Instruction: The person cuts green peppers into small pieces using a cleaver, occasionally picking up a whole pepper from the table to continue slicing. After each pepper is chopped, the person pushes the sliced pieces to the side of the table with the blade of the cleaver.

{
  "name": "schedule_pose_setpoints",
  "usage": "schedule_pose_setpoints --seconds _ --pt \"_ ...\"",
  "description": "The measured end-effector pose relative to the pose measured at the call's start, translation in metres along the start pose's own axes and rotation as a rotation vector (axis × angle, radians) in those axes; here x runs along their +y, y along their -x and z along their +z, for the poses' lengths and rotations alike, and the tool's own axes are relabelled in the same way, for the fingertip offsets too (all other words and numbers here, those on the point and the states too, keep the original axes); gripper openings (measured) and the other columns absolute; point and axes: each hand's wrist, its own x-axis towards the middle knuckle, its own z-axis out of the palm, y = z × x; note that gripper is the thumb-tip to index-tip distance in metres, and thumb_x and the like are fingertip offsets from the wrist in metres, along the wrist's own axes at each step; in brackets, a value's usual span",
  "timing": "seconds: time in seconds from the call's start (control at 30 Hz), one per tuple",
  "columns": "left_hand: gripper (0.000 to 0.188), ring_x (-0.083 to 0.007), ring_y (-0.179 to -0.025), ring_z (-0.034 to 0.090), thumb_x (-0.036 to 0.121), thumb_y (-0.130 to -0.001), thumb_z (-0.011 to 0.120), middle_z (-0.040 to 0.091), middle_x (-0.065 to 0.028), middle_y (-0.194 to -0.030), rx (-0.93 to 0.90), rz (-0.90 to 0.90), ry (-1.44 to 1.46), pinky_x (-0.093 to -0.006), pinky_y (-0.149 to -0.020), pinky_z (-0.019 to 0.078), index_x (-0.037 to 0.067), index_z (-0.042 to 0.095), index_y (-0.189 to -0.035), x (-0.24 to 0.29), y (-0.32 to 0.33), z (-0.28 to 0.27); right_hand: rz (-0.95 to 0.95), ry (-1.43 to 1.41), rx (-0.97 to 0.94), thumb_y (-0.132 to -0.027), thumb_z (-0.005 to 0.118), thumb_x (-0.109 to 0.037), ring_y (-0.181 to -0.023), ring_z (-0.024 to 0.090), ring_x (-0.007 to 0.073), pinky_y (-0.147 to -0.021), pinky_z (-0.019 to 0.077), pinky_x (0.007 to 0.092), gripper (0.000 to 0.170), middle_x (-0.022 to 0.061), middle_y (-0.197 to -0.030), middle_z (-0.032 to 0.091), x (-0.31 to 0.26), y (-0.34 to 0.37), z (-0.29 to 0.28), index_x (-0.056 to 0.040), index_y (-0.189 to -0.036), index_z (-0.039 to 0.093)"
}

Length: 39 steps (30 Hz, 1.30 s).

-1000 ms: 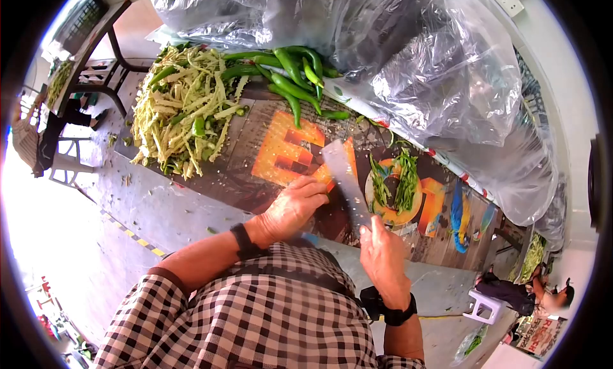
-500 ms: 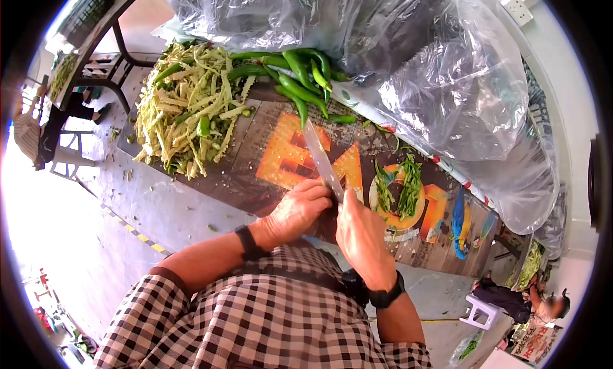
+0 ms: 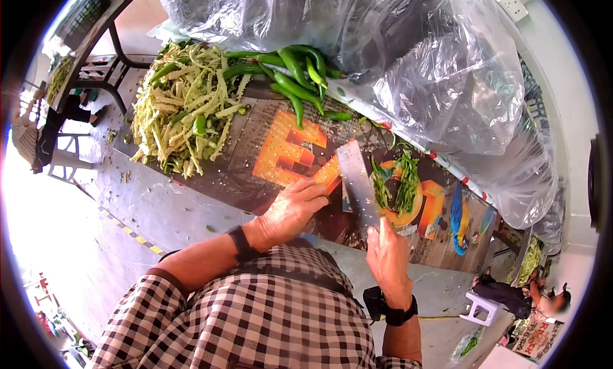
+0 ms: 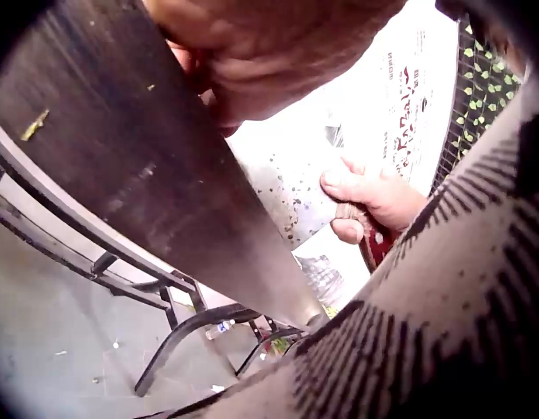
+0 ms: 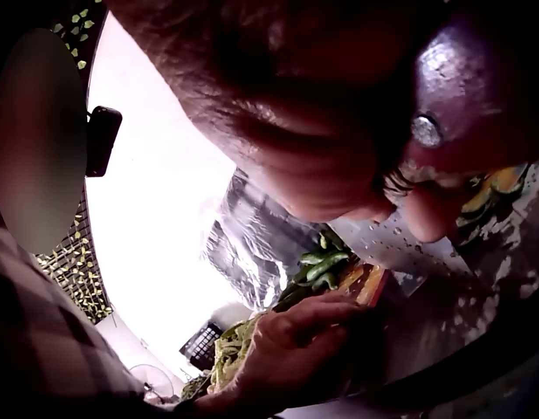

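Observation:
In the head view my right hand [image 3: 391, 260] grips a cleaver [image 3: 359, 187] by its handle. The broad blade, speckled with bits, tilts over the printed tabletop [image 3: 268, 190]. In the right wrist view the dark red handle [image 5: 479, 96] shows a metal rivet. My left hand [image 3: 294, 206] is low over the table, left of the blade, fingers curled and pinching a small green chili, mostly hidden, only its end showing at the fingertips. Whole green chilies [image 3: 294, 82] lie at the back. Green slivers [image 3: 407, 184] lie right of the cleaver.
A heap of pale, shredded strips [image 3: 188, 113] covers the table's left end. Clear plastic sheeting [image 3: 447, 82] bulges along the back edge. Seeds and scraps dot the tabletop. Another person [image 3: 527, 299] sits by a white stool [image 3: 480, 308] at lower right.
Half a second ago the cleaver was up against the left fingers, its blade pointing at the chilies. The right hand has since swung it back to the right, apart from the left hand, which stays nearly in place.

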Motion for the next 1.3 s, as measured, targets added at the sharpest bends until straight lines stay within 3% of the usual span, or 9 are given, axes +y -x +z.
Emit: schedule_pose_setpoints --seconds 0.13,0.23,0.33,0.7,0.83,1.07,1.23,1.3 --pt "0.028 -0.0338 -0.107 0.058 -0.002 -0.073 0.062 0.062 -0.0126 -0.110 0.025 0.014 0.000 -0.0399 -0.093 0.0500 0.002 0.067 -0.101 -0.002 0.001 0.002 -0.077 -0.060 -0.033 -0.094 0.057 -0.015 -0.063 0.060 0.0435 -0.054 0.0442 0.0497 0.015 0.0232 -0.067 0.059 -0.020 0.001 0.001 -0.0024 -0.102 0.054" --pt "0.027 -0.0335 -0.106 0.058 0.008 -0.073 0.060 0.062 -0.0140 -0.108 0.028 0.030 -0.027 -0.0395 -0.091 0.0496 -0.001 0.064 -0.098 -0.003 0.002 0.002 -0.131 -0.063 -0.037 -0.094 0.057 -0.013 -0.064 0.060 0.0435 -0.055 0.0448 0.0497 0.013 0.0223 -0.069 0.059 -0.021 -0.001 0.005 -0.0032 -0.101 0.054" --pt "0.025 -0.0335 -0.106 0.059 -0.002 -0.074 0.064 0.063 -0.0118 -0.109 0.030 -0.004 0.006 -0.0393 -0.092 0.0503 0.002 0.067 -0.098 -0.004 0.003 0.003 -0.166 -0.028 -0.057 -0.094 0.057 -0.012 -0.064 0.060 0.0431 -0.054 0.0452 0.0492 0.012 0.0218 -0.072 0.059 -0.023 -0.003 0.005 -0.0026 -0.100 0.053" --pt "0.028 -0.0328 -0.104 0.058 -0.003 -0.072 0.064 0.064 -0.0098 -0.107 0.042 -0.015 0.029 -0.0397 -0.092 0.0497 0.005 0.067 -0.099 -0.007 0.001 0.006 -0.243 0.023 -0.059 -0.093 0.055 -0.009 -0.061 0.061 0.0405 -0.051 0.0449 0.0476 0.015 0.0202 -0.065 0.059 -0.054 -0.050 0.019 -0.0001 -0.100 0.046" --pt "0.029 -0.0329 -0.104 0.058 -0.003 -0.072 0.064 0.063 -0.0098 -0.108 0.050 -0.011 0.026 -0.0402 -0.093 0.0493 0.005 0.066 -0.101 -0.005 0.000 0.006 -0.206 0.052 -0.119 -0.093 0.055 -0.010 -0.061 0.061 0.0411 -0.052 0.0448 0.0487 0.017 0.0216 -0.065 0.059 -0.043 -0.034 0.017 0.0015 -0.101 0.046" --pt "0.029 -0.0340 -0.106 0.057 -0.005 -0.073 0.063 0.062 -0.0122 -0.108 0.053 -0.016 0.043 -0.0412 -0.095 0.0480 0.002 0.066 -0.101 -0.008 0.007 0.007 -0.004 0.030 -0.002 -0.094 0.059 -0.015 -0.062 0.061 0.0431 -0.053 0.0443 0.0488 0.026 0.0235 -0.067 0.060 -0.010 0.000 0.005 0.0053 -0.110 0.055" --pt "0.028 -0.0348 -0.106 0.057 -0.006 -0.073 0.063 0.062 -0.0129 -0.107 0.050 -0.018 0.060 -0.0421 -0.096 0.0476 0.001 0.066 -0.100 -0.005 0.005 0.004 -0.098 -0.030 -0.034 -0.094 0.058 -0.015 -0.063 0.061 0.0420 -0.053 0.0453 0.0486 0.019 0.0224 -0.069 0.060 -0.023 -0.001 0.003 0.0001 -0.106 0.055" --pt "0.024 -0.0349 -0.107 0.057 0.001 -0.074 0.062 0.061 -0.0141 -0.108 0.042 0.000 0.036 -0.0415 -0.094 0.0486 0.000 0.064 -0.098 -0.005 0.004 0.004 -0.143 -0.045 -0.043 -0.094 0.058 -0.014 -0.063 0.061 0.0422 -0.053 0.0455 0.0485 0.016 0.0220 -0.069 0.060 -0.025 -0.002 0.004 -0.0013 -0.103 0.055"
